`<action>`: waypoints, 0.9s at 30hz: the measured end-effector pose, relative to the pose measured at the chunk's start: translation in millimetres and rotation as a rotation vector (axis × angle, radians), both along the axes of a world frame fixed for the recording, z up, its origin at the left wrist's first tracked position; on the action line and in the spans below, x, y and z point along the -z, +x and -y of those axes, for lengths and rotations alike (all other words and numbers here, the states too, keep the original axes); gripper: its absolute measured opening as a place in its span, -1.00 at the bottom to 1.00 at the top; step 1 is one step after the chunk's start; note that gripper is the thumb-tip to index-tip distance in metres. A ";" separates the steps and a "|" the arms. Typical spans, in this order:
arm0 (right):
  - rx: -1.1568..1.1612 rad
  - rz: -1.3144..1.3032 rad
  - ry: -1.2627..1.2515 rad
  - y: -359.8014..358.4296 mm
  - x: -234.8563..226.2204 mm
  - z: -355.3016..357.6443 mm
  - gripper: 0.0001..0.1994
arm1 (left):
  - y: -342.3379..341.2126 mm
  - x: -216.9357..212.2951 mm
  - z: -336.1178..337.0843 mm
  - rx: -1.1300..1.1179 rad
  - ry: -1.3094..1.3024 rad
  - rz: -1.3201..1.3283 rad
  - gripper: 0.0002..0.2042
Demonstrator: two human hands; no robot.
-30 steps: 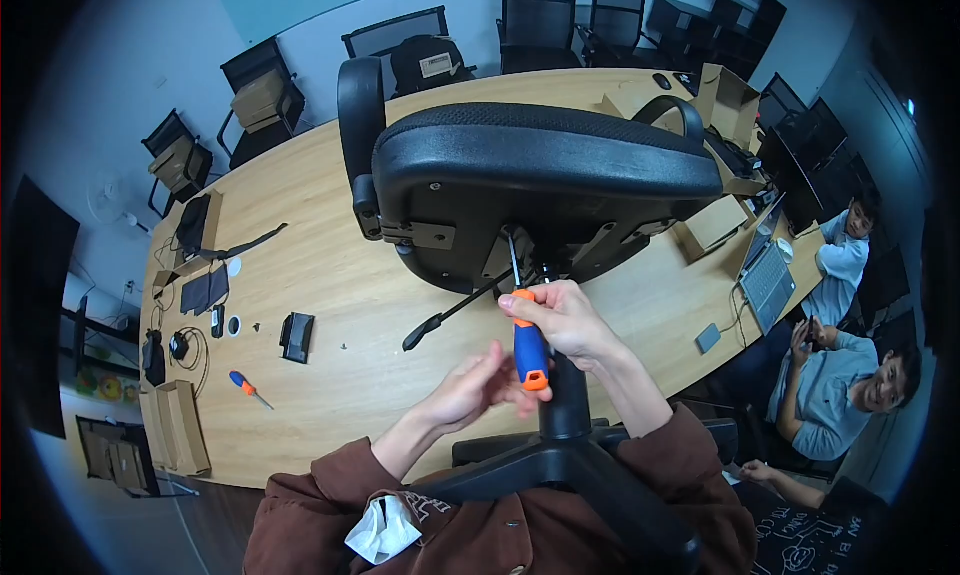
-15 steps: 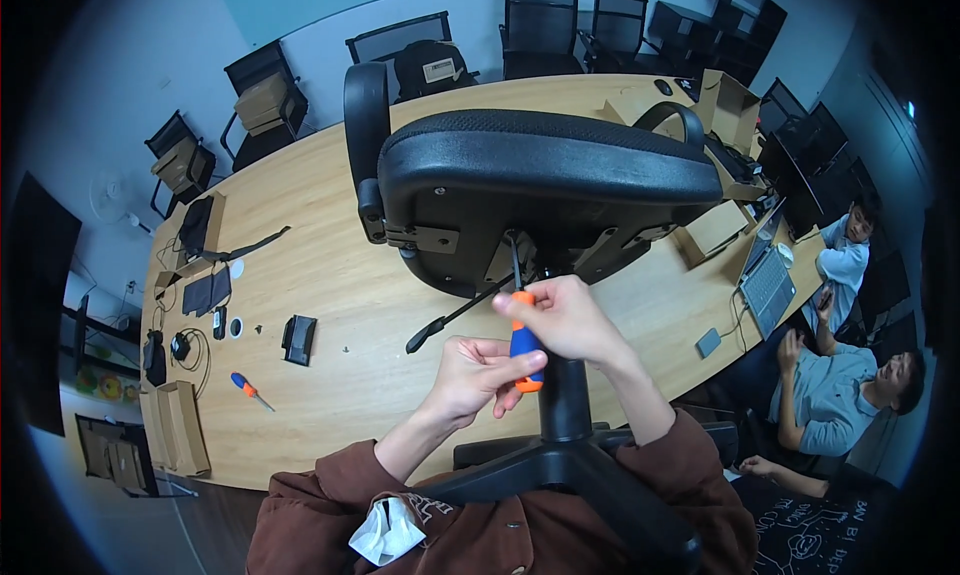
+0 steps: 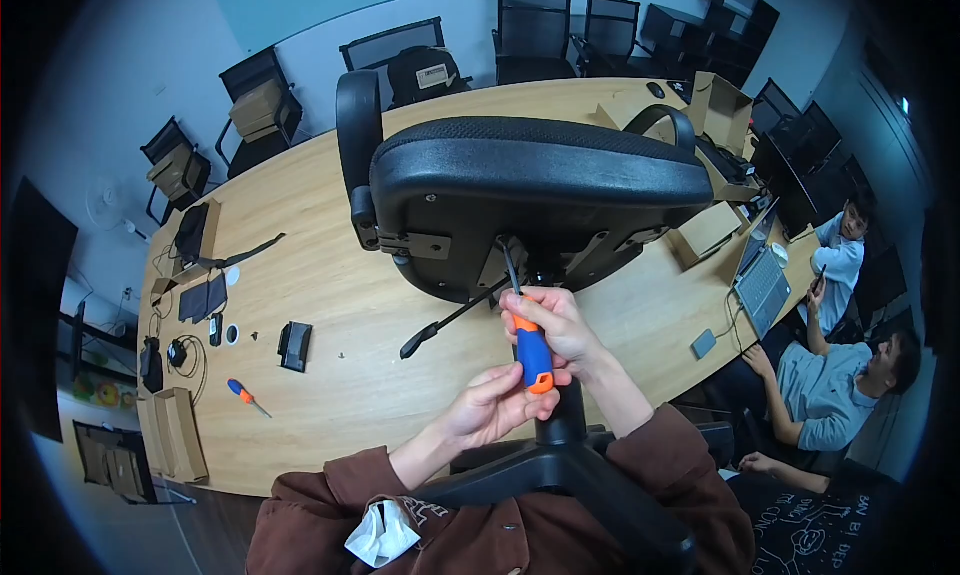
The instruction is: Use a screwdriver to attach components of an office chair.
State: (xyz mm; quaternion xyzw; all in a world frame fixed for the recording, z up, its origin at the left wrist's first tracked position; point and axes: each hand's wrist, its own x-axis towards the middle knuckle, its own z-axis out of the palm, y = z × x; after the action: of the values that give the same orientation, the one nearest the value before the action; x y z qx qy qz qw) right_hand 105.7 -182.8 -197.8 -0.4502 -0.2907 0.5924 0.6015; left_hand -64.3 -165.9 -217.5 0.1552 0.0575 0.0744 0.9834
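A blue-and-orange screwdriver [image 3: 532, 353] is held upright under the tipped office chair [image 3: 540, 190], its shaft set against the seat's underside mechanism. The right hand [image 3: 553, 320] is clasped round the handle; the left hand [image 3: 497, 405] is cupped at its butt, steadying it. A second screwdriver [image 3: 243, 394] lies on the tabletop [image 3: 330, 305].

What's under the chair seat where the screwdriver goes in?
A metal bracket, a black lever and the screwdriver shaft entering by the column. The screw itself is hidden.

left hand [image 3: 493, 405] now closed on the screwdriver [image 3: 531, 352] handle's lower end, below right hand [image 3: 552, 320]
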 end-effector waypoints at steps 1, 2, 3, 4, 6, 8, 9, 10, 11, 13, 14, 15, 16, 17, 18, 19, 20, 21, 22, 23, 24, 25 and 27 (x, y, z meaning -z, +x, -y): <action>-0.003 -0.096 0.051 -1.9 2.4 0.4 -0.76 | 2.8 2.6 2.3 -0.015 -0.059 0.068 -0.48; -0.002 -0.095 0.052 -3.3 3.6 0.8 -0.76 | 1.4 3.5 3.9 -0.012 -0.036 0.070 -0.48; -0.004 -0.110 0.035 -4.6 3.6 0.8 -0.75 | 0.0 3.5 3.7 -0.041 0.023 0.032 -0.50; -0.001 -0.131 0.001 -5.3 2.0 0.7 -0.72 | -1.8 2.2 2.3 -0.070 0.082 -0.008 -0.52; -0.009 -0.051 -0.002 -3.6 -5.5 1.1 -0.71 | -6.4 -3.3 -1.7 -0.094 0.150 -0.085 -0.55; -0.017 0.029 -0.022 -1.8 -16.0 1.0 -0.70 | -9.9 -11.8 -7.5 -0.123 0.219 -0.158 -0.59; 0.000 0.279 -0.080 -1.0 -21.5 0.4 -0.68 | -10.7 -16.5 -11.1 -0.099 0.309 -0.249 -0.63; 0.020 0.543 -0.163 -1.2 -26.2 0.0 -0.67 | -11.4 -21.2 -13.2 -0.102 0.395 -0.370 -0.66; 0.015 0.528 -0.134 -2.5 -30.0 1.1 -0.67 | -8.1 -24.6 -10.2 -0.153 0.408 -0.438 -0.76; -0.040 1.156 -0.180 -7.6 -34.0 2.5 -0.64 | -4.6 -30.0 -8.9 -0.178 0.561 -0.571 -0.80; -0.046 1.154 -0.194 -10.8 -34.1 1.0 -0.64 | -2.9 -31.2 -8.7 -0.196 0.714 -0.703 -0.82; 0.014 1.069 -0.188 -14.7 -33.0 -2.1 -0.64 | -1.5 -31.3 -8.6 -0.269 0.772 -0.726 -0.87; 0.057 0.977 -0.225 -18.1 -31.4 -5.1 -0.63 | -1.8 -30.5 -10.1 -0.258 0.763 -0.760 -0.87; 0.056 0.822 -0.201 -19.3 -30.0 -5.5 -0.67 | -2.7 -28.8 -12.7 -0.219 0.882 -0.732 -0.81; 0.050 0.823 -0.201 -20.9 -28.0 -7.4 -0.67 | -4.4 -26.2 -15.1 -0.181 0.998 -0.704 -0.73; 0.064 0.529 -0.198 -23.1 -25.7 -9.3 -0.69 | -6.8 -23.1 -17.1 -0.186 0.993 -0.709 -0.73; 0.080 0.220 -0.226 -24.4 -23.4 -10.8 -0.72 | -9.5 -19.9 -19.2 -0.144 0.693 -0.427 -0.64; 0.032 0.081 -0.158 -24.5 -21.1 -12.4 -0.76 | -11.8 -16.5 -20.3 -0.100 0.392 -0.146 -0.54; 0.032 0.099 -0.160 -24.5 -18.4 -13.4 -0.76 | -13.4 -13.1 -19.8 -0.102 0.393 -0.150 -0.54; 0.027 0.066 -0.107 -24.6 -15.1 -14.5 -0.75 | -14.5 -10.1 -17.8 -0.063 0.273 -0.076 -0.49; 0.001 0.013 -0.020 -25.1 -11.1 -15.2 -0.74 | -14.8 -7.4 -14.5 -0.010 0.150 -0.009 -0.42; 0.021 0.036 -0.056 -22.0 -7.5 -14.6 -0.74 | -15.8 -5.5 -18.7 0.000 0.101 0.044 -0.50; -0.058 -0.043 0.072 -17.9 0.0 -13.1 -0.77 | -13.1 -2.9 -13.7 -0.013 0.147 0.018 -0.53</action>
State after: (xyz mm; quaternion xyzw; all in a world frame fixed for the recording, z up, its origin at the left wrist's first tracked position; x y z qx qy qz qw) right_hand 87.8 -169.7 -197.8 -0.4068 -0.3116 0.6084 0.6060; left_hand -77.3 -152.2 -214.6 0.2261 0.0442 0.0861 0.9693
